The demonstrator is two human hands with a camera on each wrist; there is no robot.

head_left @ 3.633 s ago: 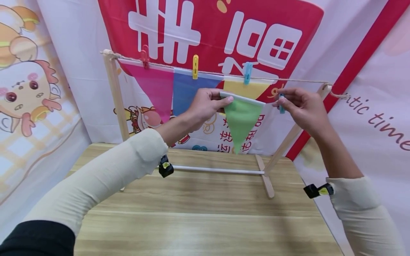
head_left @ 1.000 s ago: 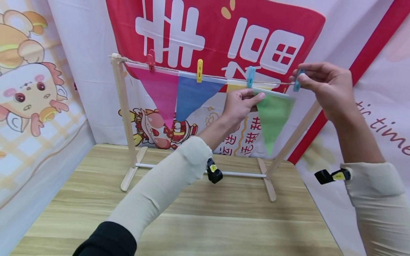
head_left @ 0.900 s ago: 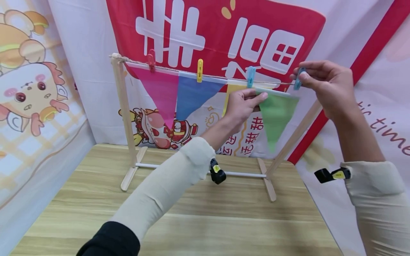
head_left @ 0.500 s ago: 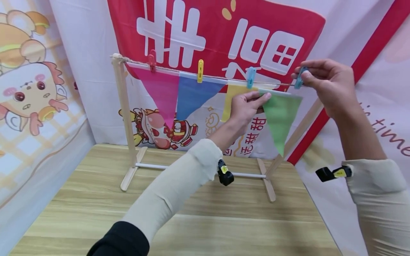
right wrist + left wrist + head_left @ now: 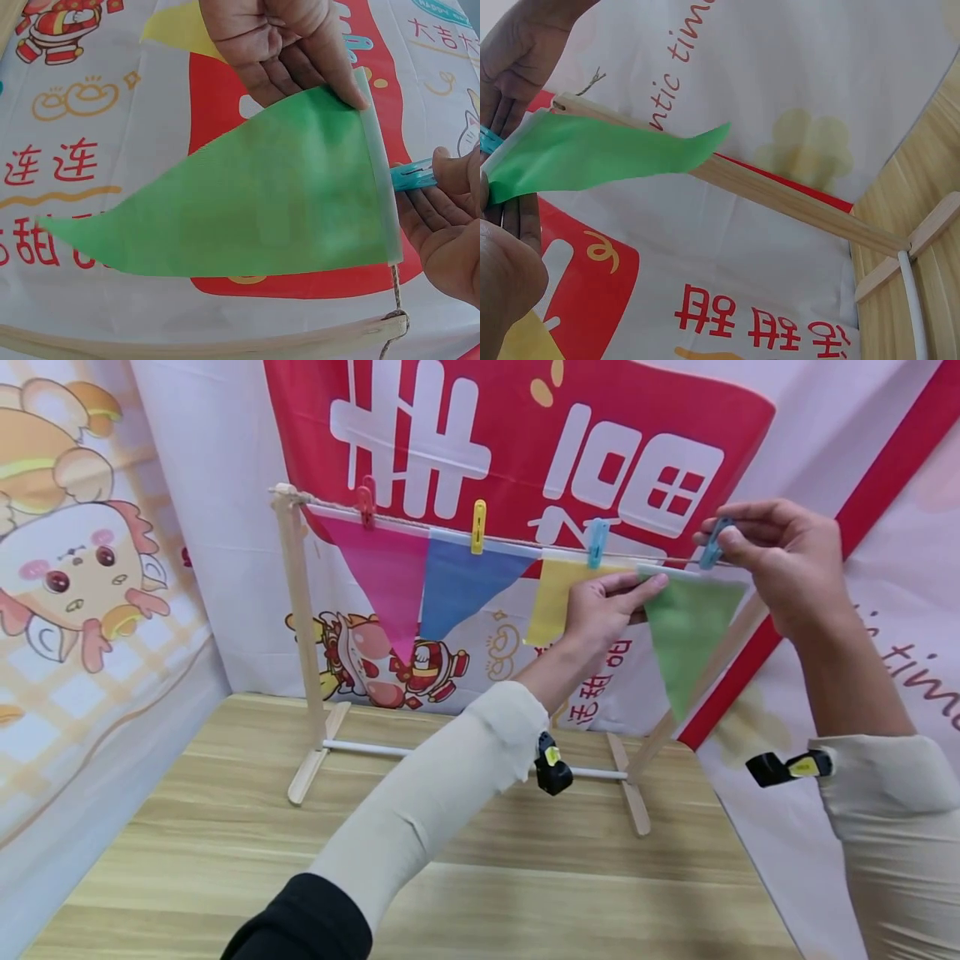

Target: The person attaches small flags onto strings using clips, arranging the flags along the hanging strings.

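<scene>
My left hand (image 5: 603,610) pinches the white top edge of a green pennant (image 5: 693,631) between thumb and fingers, at its left corner. The pennant hangs just under the twine, point down. My right hand (image 5: 795,564) pinches a light blue clothespin (image 5: 716,545) near the right part of that edge. In the right wrist view the clothespin (image 5: 412,175) meets the white edge; whether it bites the cloth, I cannot tell. Left of the hands, a pink pennant (image 5: 386,572), a blue pennant (image 5: 465,585) and a partly hidden yellow pennant (image 5: 551,597) hang on the line.
A red clothespin (image 5: 366,503), a yellow clothespin (image 5: 478,527) and another light blue clothespin (image 5: 597,543) grip the line. Wooden posts (image 5: 300,610) with a white crossbar (image 5: 367,748) stand on the wood-grain table (image 5: 480,877). A printed cloth backdrop (image 5: 202,510) hangs close behind.
My left hand has carried the green pennant right and up to the twine, under the right-hand clothespin. My right hand moved up and right earlier, then only slightly.
</scene>
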